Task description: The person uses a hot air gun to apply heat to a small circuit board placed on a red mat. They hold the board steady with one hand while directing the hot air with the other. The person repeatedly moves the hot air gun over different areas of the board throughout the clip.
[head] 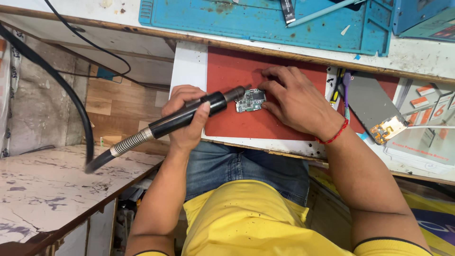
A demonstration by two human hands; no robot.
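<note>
Red mat (237,118): lies on a white board on the bench (417,57); carries the small green circuit board (250,100) near its middle.
Left hand (187,118): closed around the black hot-air handpiece (189,116), metal nozzle at the circuit board's left edge, apparently just short of touching.
Right hand (296,102): fingers spread and pressed flat on the mat, fingertips touching the board's right and upper edges; it grips nothing.
Burn risk: judged high, since the fingertips sit just beside the nozzle.
Board risk: held only by fingertip pressure; a slip could shift it under the nozzle.
Hose (57,80): hangs off the bench; its drag could pull the nozzle off line.
Nearby: a dismantled phone (374,106) lies right of the mat.
</note>
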